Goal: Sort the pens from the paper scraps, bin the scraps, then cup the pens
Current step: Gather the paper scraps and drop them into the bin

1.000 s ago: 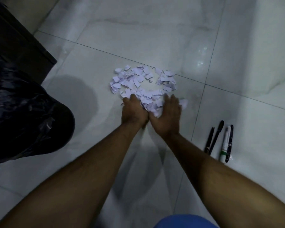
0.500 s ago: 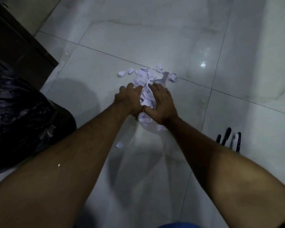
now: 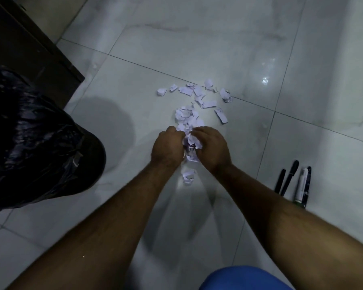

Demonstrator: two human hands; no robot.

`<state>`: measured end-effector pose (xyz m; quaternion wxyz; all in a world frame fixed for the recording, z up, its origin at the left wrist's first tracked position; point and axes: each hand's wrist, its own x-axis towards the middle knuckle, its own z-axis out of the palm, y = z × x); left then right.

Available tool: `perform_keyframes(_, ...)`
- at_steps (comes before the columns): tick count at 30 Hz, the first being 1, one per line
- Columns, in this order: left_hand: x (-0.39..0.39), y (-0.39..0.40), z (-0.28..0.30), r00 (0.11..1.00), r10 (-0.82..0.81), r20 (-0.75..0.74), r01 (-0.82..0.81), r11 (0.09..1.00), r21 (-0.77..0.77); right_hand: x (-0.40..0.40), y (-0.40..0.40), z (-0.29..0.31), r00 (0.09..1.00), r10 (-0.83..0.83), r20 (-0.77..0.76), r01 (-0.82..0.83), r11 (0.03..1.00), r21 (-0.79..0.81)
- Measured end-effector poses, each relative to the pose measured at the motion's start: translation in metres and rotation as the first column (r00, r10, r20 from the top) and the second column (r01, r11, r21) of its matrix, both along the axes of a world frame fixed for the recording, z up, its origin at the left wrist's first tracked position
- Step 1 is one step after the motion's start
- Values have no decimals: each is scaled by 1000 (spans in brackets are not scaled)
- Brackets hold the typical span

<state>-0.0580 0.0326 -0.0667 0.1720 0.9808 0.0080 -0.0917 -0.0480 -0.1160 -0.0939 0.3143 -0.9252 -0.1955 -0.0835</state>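
Left: bin lined with a black bag [image 3: 36, 143] on the tiled floor [image 3: 218, 49]. Centre: left hand [image 3: 168, 146] and right hand [image 3: 213, 148], fingers curled, grip a bunch of paper scraps [image 3: 190, 143] between them; loose scraps [image 3: 199, 95] lie beyond. Right: four pens [image 3: 294, 183] lie side by side.

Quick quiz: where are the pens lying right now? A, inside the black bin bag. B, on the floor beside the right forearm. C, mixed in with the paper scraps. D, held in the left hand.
B: the pens lie side by side on the tile by the right forearm, apart from the paper scraps.
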Motion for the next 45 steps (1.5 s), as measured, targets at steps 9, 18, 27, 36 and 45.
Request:
perform_keyframes(9, 4, 10, 41, 877, 468, -108, -469, 787, -400, 16, 30, 42, 865, -206, -457, 272, 959, 84)
perform_keyframes(18, 11, 44, 162, 805, 582, -116, -507, 574, -643, 27, 77, 183, 632, 49, -773, 605, 592, 532)
perform_keyframes(27, -14, 156, 292, 682, 731, 31, -477, 476, -739, 15, 209, 313, 658, 268, -703, 539, 485, 689)
perform_keyframes(36, -72, 246, 261, 511, 859, -34, -790, 453, -413, -29, 319, 273, 525, 221, -822, 391, 795, 463)
perform_keyframes(45, -78, 234, 247, 503, 864, -17, -842, 485, -238, -30, 312, 278, 643, 147, -752, 300, 854, 425)
